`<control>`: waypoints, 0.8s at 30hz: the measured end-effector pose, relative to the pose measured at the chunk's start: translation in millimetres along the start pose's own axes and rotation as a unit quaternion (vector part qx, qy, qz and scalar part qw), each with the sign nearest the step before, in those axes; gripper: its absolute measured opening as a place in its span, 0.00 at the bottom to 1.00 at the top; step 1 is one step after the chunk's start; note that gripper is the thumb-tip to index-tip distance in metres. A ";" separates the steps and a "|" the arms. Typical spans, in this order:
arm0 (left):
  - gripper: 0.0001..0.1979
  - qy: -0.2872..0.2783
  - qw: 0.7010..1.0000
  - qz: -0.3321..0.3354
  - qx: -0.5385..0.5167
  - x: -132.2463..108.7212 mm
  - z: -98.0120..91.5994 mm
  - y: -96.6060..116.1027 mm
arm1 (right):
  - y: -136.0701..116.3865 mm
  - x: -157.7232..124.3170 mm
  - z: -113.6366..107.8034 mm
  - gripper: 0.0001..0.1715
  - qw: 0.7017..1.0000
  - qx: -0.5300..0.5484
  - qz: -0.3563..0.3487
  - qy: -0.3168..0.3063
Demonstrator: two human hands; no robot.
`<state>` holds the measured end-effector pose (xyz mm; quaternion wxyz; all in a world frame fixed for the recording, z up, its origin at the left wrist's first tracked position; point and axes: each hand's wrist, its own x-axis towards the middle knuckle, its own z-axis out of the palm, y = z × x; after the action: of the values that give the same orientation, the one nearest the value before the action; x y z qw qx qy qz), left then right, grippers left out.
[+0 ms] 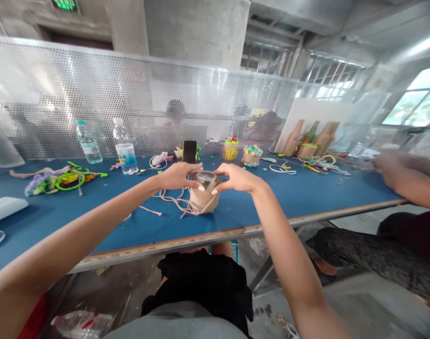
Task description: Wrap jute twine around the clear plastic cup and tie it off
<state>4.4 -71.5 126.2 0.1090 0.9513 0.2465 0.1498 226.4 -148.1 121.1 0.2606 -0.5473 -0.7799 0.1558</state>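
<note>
On the blue table (130, 230), near its front edge, sits a tan-wrapped jar (203, 201) with its clear mouth facing up; the left hand (179, 177) and right hand (238, 178) are both gripping it round the rim, thumbs on the near side, loose twine (175, 200) trailing off to the left. Just behind there's what looks like a phone (190, 151) standing upright; farther back, a jar with a yellow flower (231, 150); way left, a colourful craft pile (57, 181); over right, another person's blurry hand (387, 167).
</note>
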 end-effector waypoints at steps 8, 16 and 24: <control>0.32 0.063 0.998 -0.003 0.012 -19.1 27.2 3.3 | 8.2 -19.8 32.1 0.38 0.994 0.069 -0.039 0.069; 0.33 0.119 0.992 0.030 -0.005 -26.1 45.1 10.0 | 14.7 -17.6 81.4 0.52 0.943 0.259 0.001 0.209; 0.33 0.126 0.992 0.015 -0.025 -25.8 48.5 12.8 | 6.0 -21.4 90.9 0.56 0.944 0.205 0.008 0.260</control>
<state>4.9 -101.9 78.7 0.0990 0.9254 0.2398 0.2761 184.2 -162.2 38.7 0.5595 -0.5101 -0.6317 0.1664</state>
